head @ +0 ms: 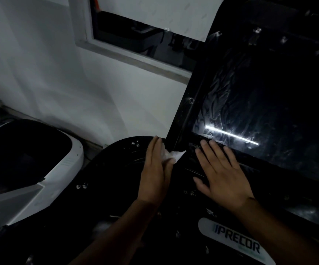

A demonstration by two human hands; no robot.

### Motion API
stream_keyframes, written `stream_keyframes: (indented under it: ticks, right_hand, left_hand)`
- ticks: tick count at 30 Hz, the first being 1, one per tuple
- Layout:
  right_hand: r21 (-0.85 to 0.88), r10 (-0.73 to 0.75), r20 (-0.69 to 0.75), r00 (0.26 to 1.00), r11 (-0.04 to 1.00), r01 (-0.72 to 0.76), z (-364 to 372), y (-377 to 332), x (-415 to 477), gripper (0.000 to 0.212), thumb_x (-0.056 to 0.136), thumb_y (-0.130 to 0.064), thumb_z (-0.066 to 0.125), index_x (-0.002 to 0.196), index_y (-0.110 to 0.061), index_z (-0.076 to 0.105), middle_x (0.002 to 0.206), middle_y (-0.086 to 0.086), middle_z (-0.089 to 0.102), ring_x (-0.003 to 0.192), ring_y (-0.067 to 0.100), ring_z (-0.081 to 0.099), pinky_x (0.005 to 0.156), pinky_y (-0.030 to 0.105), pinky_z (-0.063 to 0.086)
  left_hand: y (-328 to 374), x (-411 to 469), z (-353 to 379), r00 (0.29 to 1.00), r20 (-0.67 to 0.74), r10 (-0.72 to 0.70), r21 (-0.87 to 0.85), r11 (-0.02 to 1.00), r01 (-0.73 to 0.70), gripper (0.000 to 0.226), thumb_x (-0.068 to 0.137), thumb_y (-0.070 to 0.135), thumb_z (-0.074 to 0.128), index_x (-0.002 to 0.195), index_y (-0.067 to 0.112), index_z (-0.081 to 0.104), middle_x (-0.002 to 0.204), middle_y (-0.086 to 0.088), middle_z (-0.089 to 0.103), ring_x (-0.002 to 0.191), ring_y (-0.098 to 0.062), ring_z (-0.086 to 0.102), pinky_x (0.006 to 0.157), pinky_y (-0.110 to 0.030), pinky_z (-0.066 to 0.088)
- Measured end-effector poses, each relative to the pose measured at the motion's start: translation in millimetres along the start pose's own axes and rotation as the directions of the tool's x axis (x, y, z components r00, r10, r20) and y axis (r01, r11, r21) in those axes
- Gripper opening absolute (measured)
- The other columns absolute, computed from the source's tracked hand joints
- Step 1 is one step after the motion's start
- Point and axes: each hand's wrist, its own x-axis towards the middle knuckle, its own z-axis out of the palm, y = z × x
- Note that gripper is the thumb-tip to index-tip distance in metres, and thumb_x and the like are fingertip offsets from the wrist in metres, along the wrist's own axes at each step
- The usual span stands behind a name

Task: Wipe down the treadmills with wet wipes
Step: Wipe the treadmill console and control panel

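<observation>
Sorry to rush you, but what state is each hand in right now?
Left hand: open, straight fingers pressing the wet wipe against the treadmill console.
Right hand: open, flat on the console, holding nothing.

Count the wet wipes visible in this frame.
1: a white wet wipe under the left hand, by the lower left corner of the treadmill screen. Another could be hidden beneath the flat right hand.
</observation>
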Motion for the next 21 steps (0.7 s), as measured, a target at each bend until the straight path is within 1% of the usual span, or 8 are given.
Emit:
stream_keyframes:
  ticks: [3, 5, 7, 8, 10, 11, 16, 21]
  right_hand:
    - [0.0, 0.002, -0.001, 1.0, 1.0, -0.002, 1.0, 1.0, -0.3, 0.078, 0.095, -0.055, 0.039, 0.157, -0.009, 0.023, 0.167, 0.014, 0.014, 0.155, 0.029, 0.014, 0.124, 0.052, 0.015]
    - [0.001, -0.001, 0.004, 1.0, 1.0, 0.001, 0.9, 1.0, -0.9, 0.079, 0.095, -0.055, 0.039, 0.157, -0.009, 0.023, 0.167, 0.014, 0.013, 0.155, 0.029, 0.013, 0.124, 0.052, 0.015]
    - [-0.004, 0.0, -0.002, 1.0, 1.0, 0.0, 1.3, 0.8, -0.2, 0.079, 0.095, -0.055, 0.039, 0.157, -0.009, 0.022, 0.168, 0.013, 0.012, 0.155, 0.028, 0.012, 0.124, 0.051, 0.013]
    - [-0.01, 0.001, -0.005, 1.0, 1.0, -0.001, 1.5, 0.9, 0.1, 0.079, 0.095, -0.055, 0.039, 0.157, -0.009, 0.021, 0.168, 0.013, 0.012, 0.155, 0.028, 0.012, 0.124, 0.051, 0.012]
    - [-0.012, 0.001, -0.006, 1.0, 1.0, -0.002, 2.2, 0.6, -0.1, 0.079, 0.095, -0.055, 0.039, 0.157, -0.009, 0.022, 0.168, 0.014, 0.012, 0.155, 0.028, 0.011, 0.125, 0.05, 0.011]
    - [-0.011, 0.003, -0.007, 1.0, 1.0, -0.004, 2.4, 0.7, -0.1, 0.079, 0.095, -0.055, 0.039, 0.157, -0.009, 0.023, 0.167, 0.014, 0.012, 0.155, 0.028, 0.011, 0.125, 0.05, 0.011]
    - [-0.008, 0.0, -0.006, 1.0, 1.0, 0.0, 2.1, 1.3, 0.4, 0.078, 0.092, -0.053, 0.039, 0.156, -0.008, 0.028, 0.167, 0.014, 0.013, 0.155, 0.029, 0.012, 0.124, 0.051, 0.012]
    - [-0.006, 0.002, -0.009, 1.0, 1.0, -0.002, 1.3, 1.3, 1.0, 0.079, 0.092, -0.054, 0.043, 0.155, -0.008, 0.03, 0.167, 0.014, 0.015, 0.155, 0.029, 0.014, 0.124, 0.051, 0.015]
  left_hand:
    - [-4.8, 1.4, 0.5, 0.995, -0.09, 0.036, 0.131, 0.991, -0.024, 0.05, 0.095, 0.035, 0.06, 0.137, 0.009, 0.052, 0.142, -0.01, 0.045, 0.129, -0.013, 0.041, 0.106, -0.018, 0.034]
    - [-6.1, -0.1, 2.4, 0.997, -0.074, 0.025, 0.163, 0.987, -0.013, 0.046, 0.096, 0.04, 0.053, 0.132, 0.011, 0.058, 0.136, -0.006, 0.052, 0.123, -0.014, 0.045, 0.103, -0.021, 0.038]
    - [-3.3, -10.7, 9.1, 0.999, -0.034, -0.037, 0.125, 0.991, 0.041, 0.05, 0.1, 0.036, 0.048, 0.142, 0.01, 0.05, 0.148, -0.004, 0.046, 0.133, -0.013, 0.043, 0.109, -0.02, 0.034]
    - [-1.6, -21.1, 14.3, 0.999, 0.009, -0.033, 0.114, 0.993, 0.032, 0.056, 0.102, 0.032, 0.046, 0.152, 0.008, 0.038, 0.158, -0.004, 0.035, 0.143, -0.013, 0.035, 0.115, -0.019, 0.028]
    - [2.2, -44.5, 22.8, 0.996, 0.075, 0.049, 0.111, 0.992, -0.057, 0.068, 0.105, 0.028, 0.043, 0.159, 0.004, 0.011, 0.168, -0.008, 0.008, 0.155, -0.017, 0.012, 0.123, -0.026, 0.016]
    - [1.8, -50.3, 26.6, 0.993, 0.077, 0.092, 0.137, 0.985, -0.102, 0.07, 0.105, 0.03, 0.043, 0.159, 0.002, 0.008, 0.169, -0.011, 0.004, 0.156, -0.021, 0.008, 0.125, -0.03, 0.015]
    - [14.9, -19.2, 38.1, 0.999, 0.011, 0.049, 0.209, 0.977, -0.05, 0.072, 0.103, 0.036, 0.038, 0.155, -0.008, 0.015, 0.166, -0.02, 0.006, 0.156, -0.026, 0.005, 0.126, -0.039, 0.014]
    - [-15.1, -28.5, 19.1, 0.948, 0.158, 0.277, 0.283, 0.907, -0.312, 0.07, 0.104, 0.037, 0.039, 0.154, -0.009, 0.022, 0.165, -0.022, 0.013, 0.155, -0.03, 0.013, 0.121, -0.049, 0.028]
